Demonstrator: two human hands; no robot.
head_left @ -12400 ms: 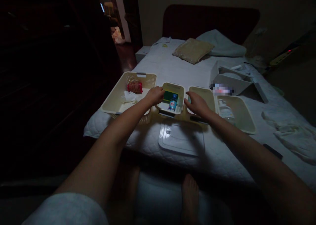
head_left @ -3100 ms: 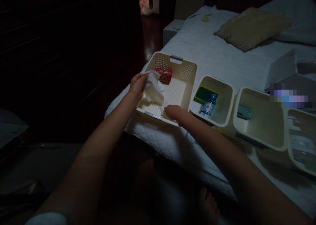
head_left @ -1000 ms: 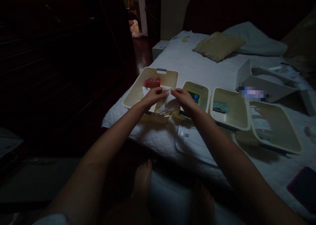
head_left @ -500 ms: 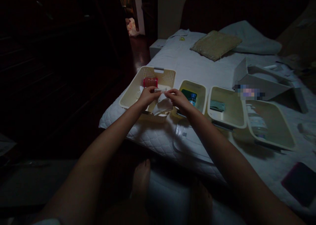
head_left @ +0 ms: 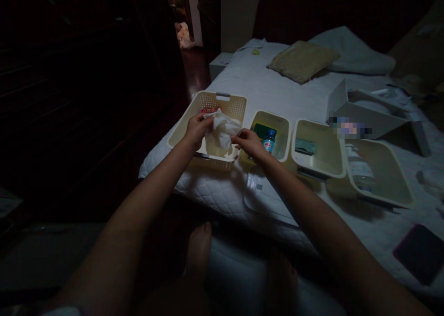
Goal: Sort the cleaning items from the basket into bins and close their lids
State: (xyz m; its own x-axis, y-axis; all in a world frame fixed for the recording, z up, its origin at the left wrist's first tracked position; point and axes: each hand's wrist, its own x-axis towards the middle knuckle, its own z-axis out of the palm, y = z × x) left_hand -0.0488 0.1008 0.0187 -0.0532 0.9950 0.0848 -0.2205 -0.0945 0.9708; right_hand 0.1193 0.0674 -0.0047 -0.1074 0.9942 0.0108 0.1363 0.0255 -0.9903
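Observation:
Both hands hold a crumpled white cloth above a perforated cream basket on the bed's near left corner. My left hand pinches the cloth's upper left edge. My right hand grips its lower right corner. A red mesh object in the basket's back is mostly hidden behind the cloth.
Right of the basket stand three cream bins: one with a small blue-capped bottle and a green item, one with a teal packet, one with a clear bottle. A clear lid lies at the mattress edge. An open white box, pillows and a dark flat object are on the bed.
The hands have lifted and spread the white cloth, the left hand rising toward the basket's back, so the cloth now covers most of the red object.

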